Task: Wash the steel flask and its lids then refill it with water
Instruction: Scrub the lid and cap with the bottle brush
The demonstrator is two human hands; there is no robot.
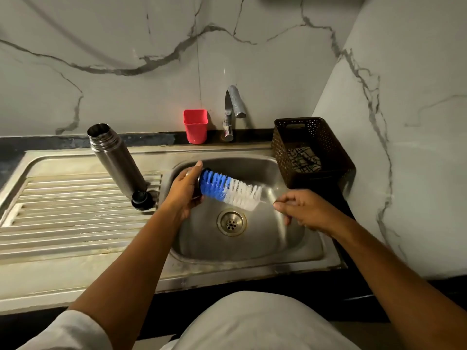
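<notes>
Left of sink (252, 248): flask (116, 157), lid (142, 200); right: basket (280, 152)

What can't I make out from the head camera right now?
Head view:
- the lid: mostly covered by the left hand and the brush.
- the brush handle: blurred, inside the right hand.
- inside the flask: too dark.
- the basket contents: partly behind its wall.

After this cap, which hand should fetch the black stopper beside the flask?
Left, probably. The left hand, gripping the steel cap, is close to the round black stopper on the ribbed drainboard; the right hand pinches the blue-and-white bottle brush farther off, across the basin.
</notes>
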